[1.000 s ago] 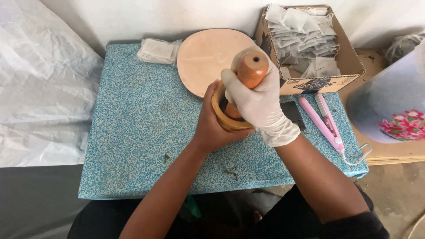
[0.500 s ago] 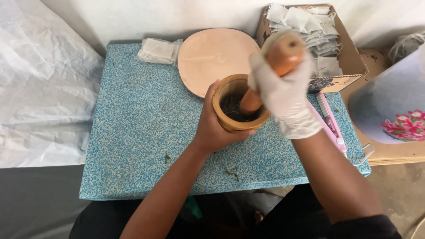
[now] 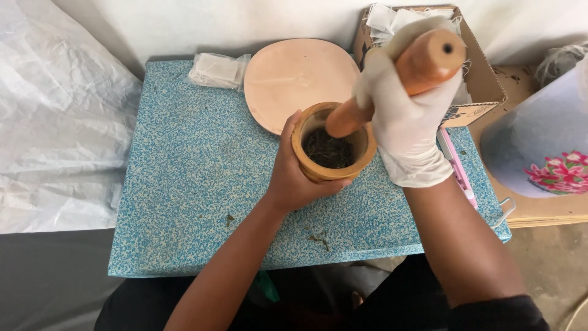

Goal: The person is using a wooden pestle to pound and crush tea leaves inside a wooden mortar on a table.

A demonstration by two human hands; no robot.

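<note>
A wooden mortar (image 3: 318, 171) stands on the blue speckled board (image 3: 196, 184), with dark crushed leaves (image 3: 331, 150) inside. My bare left hand (image 3: 291, 178) wraps around the mortar's left side. My right hand (image 3: 407, 122), in a white glove, grips a wooden pestle (image 3: 422, 64). The pestle is tilted up to the right and its lower end sits inside the mortar.
A round pale wooden plate (image 3: 288, 76) lies behind the mortar. A packet of small white bags (image 3: 214, 70) sits at the board's back left. A cardboard box (image 3: 484, 79) of tea bags stands at the right, with a pink tool (image 3: 456, 168) beside it. White plastic sheeting (image 3: 55, 116) lies on the left.
The pestle has tipped from nearly upright to leaning right, and my gloved right hand moved right with it, uncovering the mortar's contents. The left hand stays on the mortar.
</note>
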